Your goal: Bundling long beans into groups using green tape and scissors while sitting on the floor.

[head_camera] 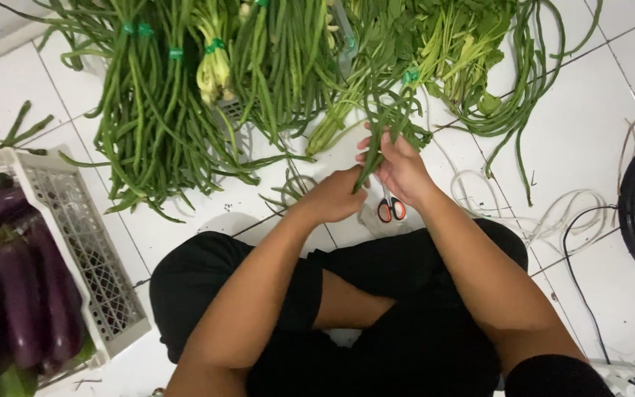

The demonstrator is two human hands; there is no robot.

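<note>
**Both hands on a bunch of yardlong beans**

The person sits cross-legged on the white tiled floor [597,95], and both hands meet just ahead of the knees. The left hand [334,197] is curled closed around the lower end of a small bunch of yardlong beans [385,129]. The right hand [400,167] wraps the same bunch a little higher, fingers folded over the stems, thumb side toward the body. The bunch rises from the hands and fans out above them.

These pods look light, slim and whippy: they bend rather than hold a line, and probably snap if kinked hard. A grip near the gathered ends, where the stems lie tight together, looks the firmest hold.

Orange-handled scissors [390,209] lie on the tiles just below the right hand. Larger tied bundles of beans [156,110] spread across the floor beyond. A white plastic crate [90,242] of purple eggplants [23,301] stands at the left.
</note>
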